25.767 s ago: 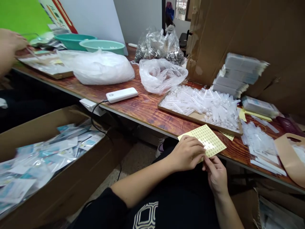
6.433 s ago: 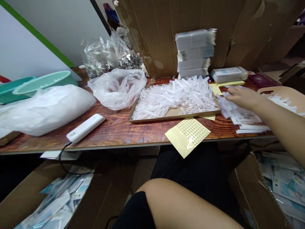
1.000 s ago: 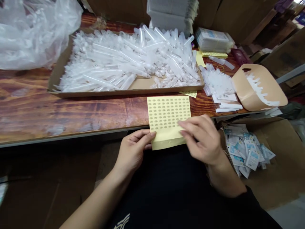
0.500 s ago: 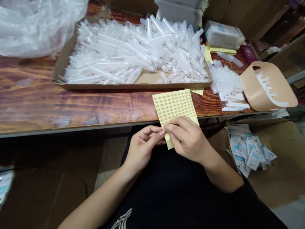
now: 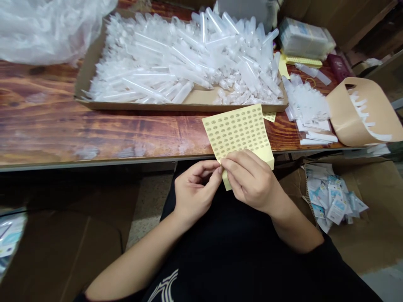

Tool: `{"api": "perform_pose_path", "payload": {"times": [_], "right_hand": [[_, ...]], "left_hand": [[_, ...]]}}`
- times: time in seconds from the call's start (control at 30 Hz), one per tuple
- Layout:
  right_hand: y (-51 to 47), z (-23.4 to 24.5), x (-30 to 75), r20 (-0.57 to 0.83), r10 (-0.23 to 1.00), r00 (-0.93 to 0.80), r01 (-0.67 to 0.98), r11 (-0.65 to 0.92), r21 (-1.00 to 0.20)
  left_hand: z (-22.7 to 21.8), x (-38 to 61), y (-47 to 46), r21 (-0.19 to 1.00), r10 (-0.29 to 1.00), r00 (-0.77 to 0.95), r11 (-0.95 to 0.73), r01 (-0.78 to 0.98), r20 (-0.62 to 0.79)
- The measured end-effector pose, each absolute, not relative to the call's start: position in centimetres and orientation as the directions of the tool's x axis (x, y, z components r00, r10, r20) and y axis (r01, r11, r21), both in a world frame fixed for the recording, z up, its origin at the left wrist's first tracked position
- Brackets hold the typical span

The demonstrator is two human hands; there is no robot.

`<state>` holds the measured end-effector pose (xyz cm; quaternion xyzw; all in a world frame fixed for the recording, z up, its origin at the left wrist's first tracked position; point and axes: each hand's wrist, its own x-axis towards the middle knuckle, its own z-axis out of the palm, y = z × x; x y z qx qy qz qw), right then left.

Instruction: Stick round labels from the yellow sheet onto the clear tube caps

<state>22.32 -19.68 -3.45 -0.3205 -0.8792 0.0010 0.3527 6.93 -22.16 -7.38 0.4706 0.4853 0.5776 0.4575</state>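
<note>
A yellow sticker sheet printed with rows of small oval labels overhangs the front edge of the wooden table. My left hand pinches the sheet's lower left corner with curled fingers. My right hand is closed over the sheet's lower part, fingertips meeting the left hand's at that corner. Both hands hover over my lap, just below the table edge. Behind the sheet lies a shallow cardboard tray heaped with clear plastic tubes.
A crumpled clear plastic bag lies at the back left. Small clear packets and a tan paper bag sit on the right. Cardboard boxes with printed sachets stand on the floor at right and at far left.
The sticker sheet has tilted and slid slightly right. My right hand has come from hovering over it to meeting my left hand at its lower corner. The view has tipped down a little.
</note>
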Motion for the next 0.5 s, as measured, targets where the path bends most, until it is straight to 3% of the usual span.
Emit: {"api": "perform_pose_path", "payload": {"times": [0.33, 0.5], "right_hand": [[-19.5, -3.6, 22.4, 0.652, 0.530, -0.542, 0.554, 0.809, -0.197], [-19.6, -4.0, 22.4, 0.673, 0.504, -0.542, 0.520, 0.830, -0.203]], "left_hand": [[-7.0, 7.2, -22.3, 0.982, 0.989, -0.136, -0.085, -0.167, 0.063], [-6.3, 6.5, -22.0, 0.921, 0.993, -0.050, 0.080, -0.380, -0.107]]}}
